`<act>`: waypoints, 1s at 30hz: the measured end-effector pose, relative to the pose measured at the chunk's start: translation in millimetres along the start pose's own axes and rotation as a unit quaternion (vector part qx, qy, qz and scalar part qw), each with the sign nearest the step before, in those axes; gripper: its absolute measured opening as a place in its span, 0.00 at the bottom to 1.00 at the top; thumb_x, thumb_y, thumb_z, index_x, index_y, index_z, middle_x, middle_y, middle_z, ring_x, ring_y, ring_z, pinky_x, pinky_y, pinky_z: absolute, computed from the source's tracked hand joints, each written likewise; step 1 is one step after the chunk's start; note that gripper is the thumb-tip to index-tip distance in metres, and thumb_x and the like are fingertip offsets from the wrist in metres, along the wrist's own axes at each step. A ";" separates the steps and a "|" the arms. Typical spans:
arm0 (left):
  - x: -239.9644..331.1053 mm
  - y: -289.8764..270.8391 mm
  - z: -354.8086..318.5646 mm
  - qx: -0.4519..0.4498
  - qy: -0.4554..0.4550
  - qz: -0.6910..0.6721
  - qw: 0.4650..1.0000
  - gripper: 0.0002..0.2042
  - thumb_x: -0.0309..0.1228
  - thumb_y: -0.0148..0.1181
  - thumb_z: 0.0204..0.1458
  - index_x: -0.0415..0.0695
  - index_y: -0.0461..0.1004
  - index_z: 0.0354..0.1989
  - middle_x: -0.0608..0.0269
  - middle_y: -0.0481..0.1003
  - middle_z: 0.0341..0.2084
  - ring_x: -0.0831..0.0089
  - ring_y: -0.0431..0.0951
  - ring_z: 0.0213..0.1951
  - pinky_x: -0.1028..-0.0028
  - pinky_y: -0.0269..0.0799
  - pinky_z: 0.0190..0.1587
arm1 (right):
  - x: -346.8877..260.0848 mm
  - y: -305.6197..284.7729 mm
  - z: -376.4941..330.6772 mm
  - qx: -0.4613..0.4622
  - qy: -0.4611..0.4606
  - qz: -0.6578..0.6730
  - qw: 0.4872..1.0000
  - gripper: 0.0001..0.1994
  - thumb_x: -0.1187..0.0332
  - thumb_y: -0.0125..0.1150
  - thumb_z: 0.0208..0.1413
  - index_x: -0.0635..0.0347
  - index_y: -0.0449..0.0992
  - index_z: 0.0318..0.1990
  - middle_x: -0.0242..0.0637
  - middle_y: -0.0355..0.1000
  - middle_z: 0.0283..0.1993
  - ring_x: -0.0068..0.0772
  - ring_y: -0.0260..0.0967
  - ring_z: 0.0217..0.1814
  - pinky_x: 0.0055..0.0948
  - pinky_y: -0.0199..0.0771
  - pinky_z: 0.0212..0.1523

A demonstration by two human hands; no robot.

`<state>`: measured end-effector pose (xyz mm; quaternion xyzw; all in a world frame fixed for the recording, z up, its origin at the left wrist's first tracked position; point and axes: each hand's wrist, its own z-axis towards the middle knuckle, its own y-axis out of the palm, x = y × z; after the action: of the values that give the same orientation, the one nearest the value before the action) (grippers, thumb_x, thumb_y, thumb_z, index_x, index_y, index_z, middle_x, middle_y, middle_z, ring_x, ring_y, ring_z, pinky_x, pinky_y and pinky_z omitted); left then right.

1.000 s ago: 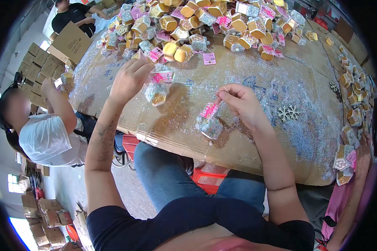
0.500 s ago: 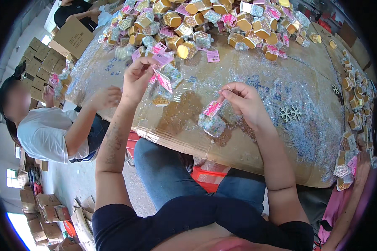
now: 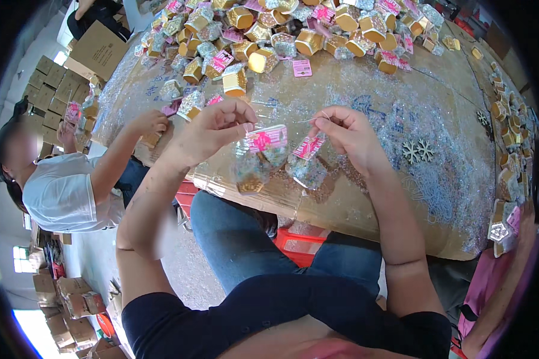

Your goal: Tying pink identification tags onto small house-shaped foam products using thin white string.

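A heap of ornaments [image 3: 308, 42] crowds the far tabletop [image 3: 350, 209]; snowflakes [image 3: 418, 151] and tangled threads [image 3: 430, 196] lie rightward. Near the front edge, the left hand [image 3: 212, 131] pinches by the pink card [image 3: 268, 139] of a blurred left ornament [image 3: 250, 178]; the right hand [image 3: 350, 134] pinches string [image 3: 305, 121] above the glittery, pink-carded right ornament [image 3: 307, 172].

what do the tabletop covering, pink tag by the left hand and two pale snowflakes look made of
Tabletop covering: matte brown cardboard, from its layered edge. Pink tag by the left hand: likely smooth printed card, flat and straight-edged. Snowflakes: matte, pale, evenly coloured; wood or plastic, can't tell.
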<state>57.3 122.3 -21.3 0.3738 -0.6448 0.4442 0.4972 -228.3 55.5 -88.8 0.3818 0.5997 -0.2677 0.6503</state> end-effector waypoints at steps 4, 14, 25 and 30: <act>18.8 -8.0 -1.4 -0.022 -0.184 -0.046 0.982 0.08 0.26 0.60 0.55 0.45 0.72 0.43 0.74 0.72 0.27 0.90 0.63 0.24 0.86 0.53 0.24 | -1.8 1.1 -0.9 0.004 0.001 0.017 1.000 0.07 0.69 0.59 0.64 0.61 0.79 0.44 0.31 0.79 0.34 0.09 0.49 0.18 0.16 0.47 0.18; 39.5 -6.6 7.1 0.012 -0.081 0.020 0.996 0.10 0.31 0.61 0.59 0.42 0.72 0.45 0.71 0.75 0.30 0.85 0.74 0.31 0.82 0.68 0.37 | -6.3 4.3 -5.4 -0.006 -0.033 0.019 0.999 0.06 0.71 0.59 0.64 0.62 0.80 0.44 0.32 0.79 0.35 0.08 0.49 0.18 0.15 0.46 0.18; 21.7 13.4 11.6 0.032 -0.036 -0.239 0.970 0.20 0.26 0.57 0.61 0.41 0.63 0.60 0.56 0.79 0.42 0.77 0.80 0.40 0.78 0.74 0.43 | -17.3 1.4 -12.2 0.100 -0.150 -0.018 0.983 0.06 0.71 0.61 0.63 0.61 0.81 0.44 0.17 0.58 0.21 0.09 0.45 0.18 0.19 0.40 0.19; 24.3 23.5 16.9 0.000 -0.026 -0.197 0.980 0.22 0.22 0.57 0.58 0.39 0.62 0.61 0.49 0.81 0.41 0.76 0.81 0.29 0.86 0.69 0.23 | -22.3 -2.0 -13.8 0.096 -0.184 -0.018 0.978 0.06 0.71 0.60 0.63 0.63 0.81 0.43 0.17 0.58 0.20 0.09 0.45 0.18 0.19 0.39 0.18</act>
<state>24.9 113.0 -4.2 0.5050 -0.5713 0.3280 0.5577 -240.9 63.2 -67.1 0.3759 0.4480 -0.4016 0.7048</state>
